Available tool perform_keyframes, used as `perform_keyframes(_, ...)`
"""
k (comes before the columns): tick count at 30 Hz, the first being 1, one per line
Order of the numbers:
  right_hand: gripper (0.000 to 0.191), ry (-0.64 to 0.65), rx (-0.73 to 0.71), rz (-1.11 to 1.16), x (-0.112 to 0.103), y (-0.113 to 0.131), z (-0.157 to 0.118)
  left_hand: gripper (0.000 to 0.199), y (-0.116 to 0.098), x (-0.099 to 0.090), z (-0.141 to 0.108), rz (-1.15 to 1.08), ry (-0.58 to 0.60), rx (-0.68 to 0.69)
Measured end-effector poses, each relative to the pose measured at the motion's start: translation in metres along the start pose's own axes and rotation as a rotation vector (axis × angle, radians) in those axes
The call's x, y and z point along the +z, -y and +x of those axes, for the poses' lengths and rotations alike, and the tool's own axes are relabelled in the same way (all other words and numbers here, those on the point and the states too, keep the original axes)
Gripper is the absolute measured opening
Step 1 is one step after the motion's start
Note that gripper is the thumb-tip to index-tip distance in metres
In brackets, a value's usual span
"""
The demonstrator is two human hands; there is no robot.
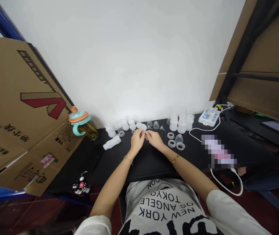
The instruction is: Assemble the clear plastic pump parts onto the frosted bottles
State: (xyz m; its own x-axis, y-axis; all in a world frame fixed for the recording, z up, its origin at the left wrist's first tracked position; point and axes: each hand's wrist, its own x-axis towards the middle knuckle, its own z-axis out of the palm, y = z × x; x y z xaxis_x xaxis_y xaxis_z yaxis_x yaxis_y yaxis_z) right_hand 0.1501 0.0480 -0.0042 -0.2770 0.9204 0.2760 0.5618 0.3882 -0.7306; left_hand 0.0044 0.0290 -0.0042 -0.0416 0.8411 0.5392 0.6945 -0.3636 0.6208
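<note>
Wearing lettered white shirt point(166, 209); pinching small, translucent, partly hidden piece point(145, 134) in closed grip of left hand point(137, 141) and right hand point(155, 140).

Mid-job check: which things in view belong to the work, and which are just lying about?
Apparently part of the work:
small clear piece between the left hand and right hand
white bottles
clear rings
clear domes

Apparently just lying about:
jug with orange-and-teal lid
power strip
dangling charm
cardboard
</note>
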Motion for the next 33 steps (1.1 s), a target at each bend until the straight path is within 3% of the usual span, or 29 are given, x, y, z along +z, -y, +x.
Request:
perform_keyframes(7,0.031,-0.082,-0.017,0.039,0.001,0.001,0.000,0.025,-0.004,-0.002,-0.001,-0.032,-0.018,-0.047)
perform_keyframes(11,0.030,-0.110,0.001,0.058,-0.001,0.004,-0.002,0.028,-0.009,-0.005,-0.002,-0.036,0.064,-0.142)
perform_keyframes(17,0.028,-0.039,0.057,0.041,-0.003,0.008,-0.005,0.021,-0.011,-0.004,-0.003,0.027,0.093,-0.217)
perform_keyframes(24,0.024,-0.034,0.037,-0.008,0.000,0.006,-0.005,0.022,-0.012,-0.004,-0.004,0.180,0.108,-0.183)
perform_keyframes(33,0.023,-0.046,0.051,0.013,-0.001,0.005,-0.003,0.020,-0.006,0.000,-0.003,0.195,0.155,-0.121)
